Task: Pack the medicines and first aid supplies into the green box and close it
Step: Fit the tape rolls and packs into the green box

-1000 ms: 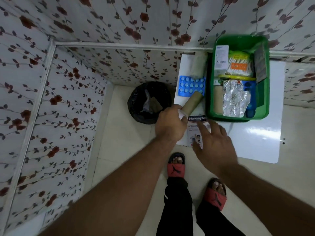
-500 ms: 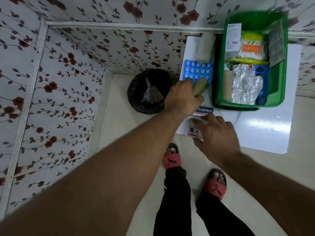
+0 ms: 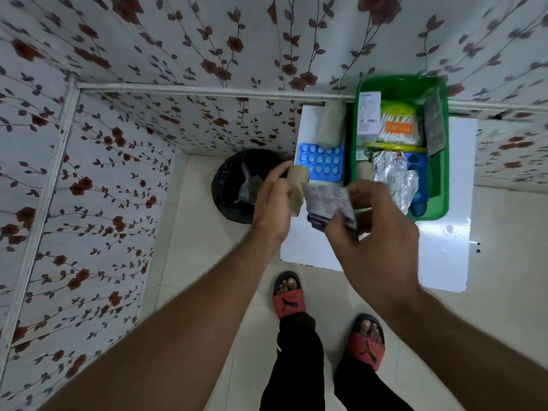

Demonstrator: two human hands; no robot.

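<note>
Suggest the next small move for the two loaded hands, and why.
Probably carry the right hand and its plaster packet rightward over the open green box and drop it in; the left hand with the tan bandage roll can follow. The box sits just right of both hands, and shows bare floor along its right side.

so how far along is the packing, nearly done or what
Well along, not finished. Done: the green box already holds foil strips, a cotton bud pack and cartons. In hand: the left hand holds a tan roll, the right hand a plaster box. Left: the blue blister pack and pale roll on the table, then closing the box.
</note>
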